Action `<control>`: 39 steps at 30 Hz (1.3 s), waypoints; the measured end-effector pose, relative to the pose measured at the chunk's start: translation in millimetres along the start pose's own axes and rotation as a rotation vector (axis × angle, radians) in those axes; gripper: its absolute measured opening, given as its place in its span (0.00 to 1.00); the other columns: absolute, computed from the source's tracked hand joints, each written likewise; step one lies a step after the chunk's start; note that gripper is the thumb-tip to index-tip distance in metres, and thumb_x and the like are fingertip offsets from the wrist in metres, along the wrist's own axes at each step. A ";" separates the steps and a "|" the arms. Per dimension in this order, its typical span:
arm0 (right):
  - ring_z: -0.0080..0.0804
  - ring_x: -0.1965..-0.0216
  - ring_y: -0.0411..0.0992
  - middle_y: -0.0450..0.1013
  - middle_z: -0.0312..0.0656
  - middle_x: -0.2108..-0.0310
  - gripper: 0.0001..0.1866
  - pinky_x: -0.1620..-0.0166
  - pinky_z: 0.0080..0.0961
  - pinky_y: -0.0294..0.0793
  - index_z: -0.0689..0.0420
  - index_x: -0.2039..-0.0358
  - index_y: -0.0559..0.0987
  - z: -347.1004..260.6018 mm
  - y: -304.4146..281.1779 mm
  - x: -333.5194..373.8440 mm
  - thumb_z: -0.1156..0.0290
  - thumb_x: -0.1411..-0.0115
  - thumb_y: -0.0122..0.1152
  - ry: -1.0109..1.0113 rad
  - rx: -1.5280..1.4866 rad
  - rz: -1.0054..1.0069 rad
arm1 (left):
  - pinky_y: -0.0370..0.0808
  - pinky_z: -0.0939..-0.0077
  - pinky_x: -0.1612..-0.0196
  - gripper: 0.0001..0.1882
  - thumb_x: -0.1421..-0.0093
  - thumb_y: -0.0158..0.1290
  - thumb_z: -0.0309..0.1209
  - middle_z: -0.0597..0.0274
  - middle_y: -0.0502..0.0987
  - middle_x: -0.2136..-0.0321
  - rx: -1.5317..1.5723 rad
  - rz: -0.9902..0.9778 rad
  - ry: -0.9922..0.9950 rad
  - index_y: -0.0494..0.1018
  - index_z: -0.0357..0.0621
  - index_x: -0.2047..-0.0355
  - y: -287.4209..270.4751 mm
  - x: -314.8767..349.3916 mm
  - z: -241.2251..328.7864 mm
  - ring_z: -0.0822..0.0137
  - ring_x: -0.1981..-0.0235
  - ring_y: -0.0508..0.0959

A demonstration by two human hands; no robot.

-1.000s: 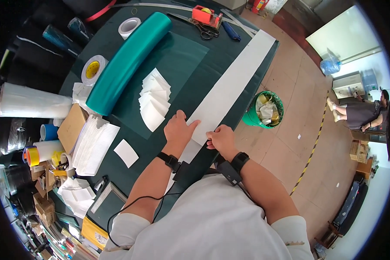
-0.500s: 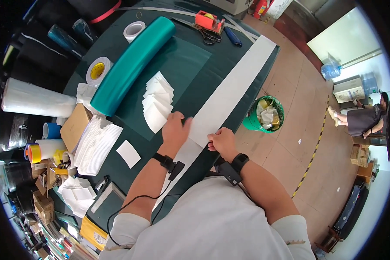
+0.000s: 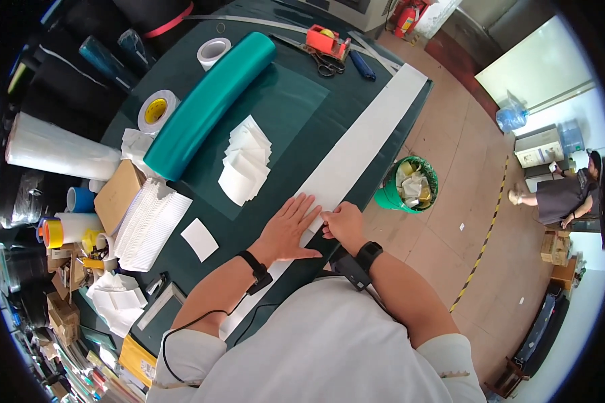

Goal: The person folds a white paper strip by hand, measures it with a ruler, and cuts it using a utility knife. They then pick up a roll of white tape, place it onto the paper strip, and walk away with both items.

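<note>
Left hand (image 3: 286, 232): lay palm down, fingers extended and slightly spread, pressed flat over the white strip (image 3: 356, 141), grasping nothing. Right hand (image 3: 346, 225): was curled, thumb and forefinger drawn together at the strip's right edge; whether they pinched it could not be told. The strip ran lengthwise on the dark green bench (image 3: 235, 238), under the left hand, which hid part of it. Left of the strip, in order, lay ridged white sheets (image 3: 151, 228), a small white card (image 3: 199, 240), a teal roll (image 3: 208, 111) and fanned white pieces (image 3: 240, 178). Left of the strip's far end stood a red tape dispenser (image 3: 325, 41), then a blue tool (image 3: 363, 66). Right of the strip, on the floor (image 3: 474, 168), stood a green bin (image 3: 388, 196) holding scraps (image 3: 413, 185).
</note>
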State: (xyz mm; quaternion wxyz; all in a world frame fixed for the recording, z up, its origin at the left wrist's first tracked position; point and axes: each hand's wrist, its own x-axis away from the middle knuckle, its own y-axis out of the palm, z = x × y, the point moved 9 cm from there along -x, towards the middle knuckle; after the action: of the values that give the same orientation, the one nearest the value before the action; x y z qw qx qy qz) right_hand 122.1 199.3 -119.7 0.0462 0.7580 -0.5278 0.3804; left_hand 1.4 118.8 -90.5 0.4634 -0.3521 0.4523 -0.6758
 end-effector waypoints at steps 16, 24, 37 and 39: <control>0.30 0.83 0.75 0.76 0.44 0.78 0.15 0.80 0.27 0.77 0.62 0.71 0.75 8.7 -3.8 -0.2 0.62 0.36 0.62 -0.041 -0.076 -0.235 | 0.43 0.46 0.27 0.46 0.40 0.53 0.59 0.48 0.51 0.28 0.170 0.140 -0.045 0.54 0.48 0.29 -2.1 12.7 14.8 0.45 0.27 0.49; 0.29 0.82 0.75 0.77 0.43 0.76 0.14 0.78 0.26 0.77 0.60 0.70 0.75 26.9 -15.5 -3.5 0.61 0.36 0.62 -0.070 -0.086 -0.310 | 0.50 0.54 0.27 0.40 0.40 0.56 0.47 0.47 0.57 0.31 0.301 0.345 -0.089 0.58 0.44 0.32 -15.9 27.7 6.7 0.46 0.29 0.54; 0.27 0.75 0.77 0.78 0.42 0.73 0.11 0.70 0.24 0.79 0.61 0.67 0.77 -9.2 6.2 26.2 0.65 0.35 0.63 -0.136 -0.158 -0.521 | 0.77 0.54 0.55 0.16 0.47 0.54 0.26 0.46 0.79 0.61 -0.096 0.262 -1.008 0.74 0.39 0.56 -45.1 227.8 -124.5 0.44 0.60 0.79; 0.25 0.74 0.77 0.78 0.40 0.73 0.10 0.68 0.23 0.78 0.61 0.66 0.78 -15.1 12.8 29.3 0.66 0.37 0.64 -0.200 -0.127 -0.586 | 0.78 0.54 0.62 0.09 0.44 0.52 0.25 0.48 0.80 0.71 -0.015 0.257 -0.914 0.76 0.40 0.62 -53.8 208.8 -110.2 0.43 0.67 0.80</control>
State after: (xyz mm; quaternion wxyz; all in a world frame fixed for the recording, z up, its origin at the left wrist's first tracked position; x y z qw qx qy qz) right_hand 107.9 178.4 -95.0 0.1489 0.9071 -0.3115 0.2408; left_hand -181.2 -38.4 -66.0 0.6922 -0.5580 0.2467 -0.3855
